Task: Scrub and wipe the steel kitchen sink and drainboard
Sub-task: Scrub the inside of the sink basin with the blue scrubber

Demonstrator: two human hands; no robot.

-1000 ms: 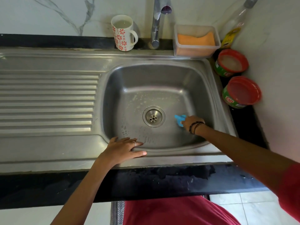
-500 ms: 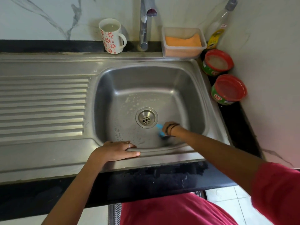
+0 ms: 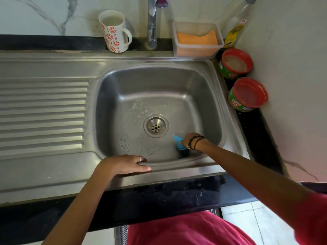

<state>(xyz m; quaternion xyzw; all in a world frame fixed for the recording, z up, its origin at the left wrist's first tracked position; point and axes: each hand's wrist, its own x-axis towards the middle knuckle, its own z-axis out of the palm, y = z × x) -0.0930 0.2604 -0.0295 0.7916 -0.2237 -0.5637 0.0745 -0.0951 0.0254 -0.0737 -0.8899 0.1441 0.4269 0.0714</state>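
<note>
Scrubbing the sink [image 3: 109, 110] floor: the right hand [image 3: 188, 140] grips a blue scrubber [image 3: 179, 145] lower right of the drain [image 3: 156, 125]; the left hand [image 3: 123, 165] rests flat, fingers straight, on the front rim. Next, probably, work toward the walls and drainboard [image 3: 42, 114].

We see the scene in soft, even daylight, bright enough with no harsh glare. The steel sink [image 3: 159, 82] carries broad, dull sheens on its back rim and walls — brightest along the drainboard [image 3: 42, 110] ridges. A dark shadow pools under the right hand [image 3: 188, 141] on the basin floor, where motion blur smears the blue scrubber [image 3: 179, 144]. Wide-angle distortion bows the tabletop [image 3: 159, 197] edge — the corners stretch.
</note>
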